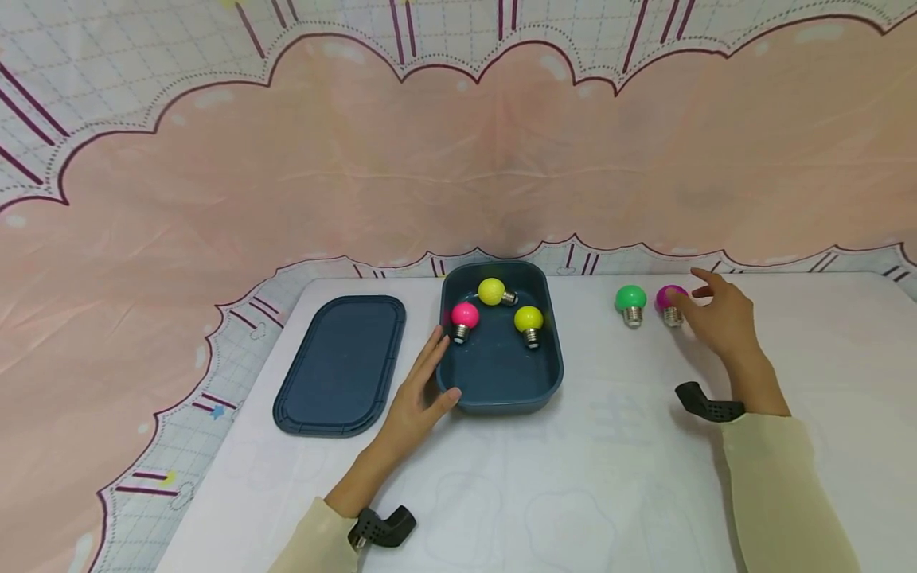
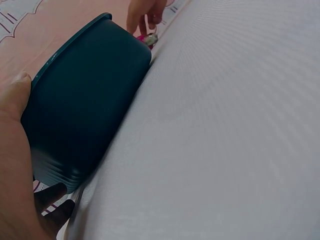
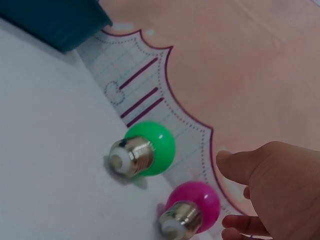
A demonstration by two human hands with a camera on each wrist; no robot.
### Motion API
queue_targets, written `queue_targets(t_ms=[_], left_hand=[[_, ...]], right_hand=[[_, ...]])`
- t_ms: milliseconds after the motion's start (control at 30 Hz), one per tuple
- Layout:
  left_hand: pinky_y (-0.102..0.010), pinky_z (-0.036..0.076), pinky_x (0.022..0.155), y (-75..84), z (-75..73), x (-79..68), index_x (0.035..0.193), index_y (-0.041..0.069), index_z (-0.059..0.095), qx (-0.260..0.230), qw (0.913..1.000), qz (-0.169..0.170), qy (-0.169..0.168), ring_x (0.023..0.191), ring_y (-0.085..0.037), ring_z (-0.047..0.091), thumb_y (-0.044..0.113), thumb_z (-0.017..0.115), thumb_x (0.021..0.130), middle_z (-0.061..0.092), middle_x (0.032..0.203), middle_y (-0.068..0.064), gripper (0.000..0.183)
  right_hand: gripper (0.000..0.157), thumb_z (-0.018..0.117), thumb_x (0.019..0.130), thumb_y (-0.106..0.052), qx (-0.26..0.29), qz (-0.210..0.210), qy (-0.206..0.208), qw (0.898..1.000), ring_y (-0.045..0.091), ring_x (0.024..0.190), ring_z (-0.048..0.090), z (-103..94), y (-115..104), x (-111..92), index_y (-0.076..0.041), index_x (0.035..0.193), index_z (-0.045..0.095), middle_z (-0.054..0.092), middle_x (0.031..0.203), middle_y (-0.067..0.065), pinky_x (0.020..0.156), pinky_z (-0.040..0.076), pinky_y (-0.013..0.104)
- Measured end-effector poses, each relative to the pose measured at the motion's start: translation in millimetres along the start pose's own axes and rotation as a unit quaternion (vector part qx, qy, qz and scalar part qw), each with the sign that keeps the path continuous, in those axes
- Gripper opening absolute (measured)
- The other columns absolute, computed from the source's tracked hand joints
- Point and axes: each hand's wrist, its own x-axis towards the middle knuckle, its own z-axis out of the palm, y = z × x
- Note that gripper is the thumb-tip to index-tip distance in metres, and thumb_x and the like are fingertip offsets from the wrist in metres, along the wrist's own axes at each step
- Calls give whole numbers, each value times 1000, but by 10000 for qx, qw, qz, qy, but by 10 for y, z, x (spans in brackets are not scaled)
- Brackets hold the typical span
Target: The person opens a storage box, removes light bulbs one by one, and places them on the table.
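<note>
My left hand (image 1: 418, 404) rests against the left side of a dark blue plastic box (image 1: 501, 395), its fingers extended and its thumb near the front rim. Inside the box lie a pink light bulb (image 1: 465, 315) and two yellow bulbs, one at the back (image 1: 491, 291) and one at the right (image 1: 528, 319). My right hand (image 1: 725, 317) reaches beside a purple light bulb (image 3: 197, 202) on the table, thumb and fingers apart. In the right wrist view a gap shows between the thumb and this bulb. A green light bulb (image 1: 631, 298) stands just left of the purple one.
The box's dark blue lid (image 1: 340, 366) lies flat on the white table (image 1: 573, 493), left of the box. Behind the table hangs a peach-coloured cloth (image 1: 458, 167) with a scalloped pattern. Each wrist wears a black band (image 1: 709, 403).
</note>
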Motion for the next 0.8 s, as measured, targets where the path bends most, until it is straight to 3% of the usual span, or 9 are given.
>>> queue_targets(t_ms=[167, 433, 667, 800], left_hand=[[-25, 12, 113, -12, -3, -9, 146, -8, 28, -16, 10000, -18, 15, 143, -37, 14, -1, 61, 88, 15, 155, -23, 67], [-27, 13, 113, 2, -11, -1, 146, -8, 29, 23, 10000, -29, 0, 142, -37, 14, 0, 61, 88, 16, 155, -23, 67], [-29, 13, 113, 22, -12, -4, 147, -7, 28, 47, 10000, -83, -20, 143, -35, 14, -3, 61, 87, 15, 156, -22, 68], [-29, 13, 113, 13, -11, -12, 147, -7, 28, 64, 9999, -108, -18, 143, -34, 14, -4, 60, 87, 15, 156, -21, 68]], right_hand=[[64, 53, 96, -37, -31, -226, 296, 9993, 48, 99, 54, -67, -117, -15, 3, 143, 36, 54, 117, 34, 71, 44, 48], [68, 54, 95, -43, -2, -286, 305, 9991, 42, 95, 55, -63, -357, -54, -2, 146, 35, 55, 118, 29, 58, 44, 26], [66, 54, 95, -44, 90, -519, 352, 9980, 38, 91, 57, -46, -535, -100, -3, 144, 38, 58, 116, 27, 59, 45, 27], [61, 58, 94, -39, 166, -892, 386, 9951, 31, 84, 57, 8, -728, -139, -4, 142, 43, 61, 110, 24, 59, 44, 31]])
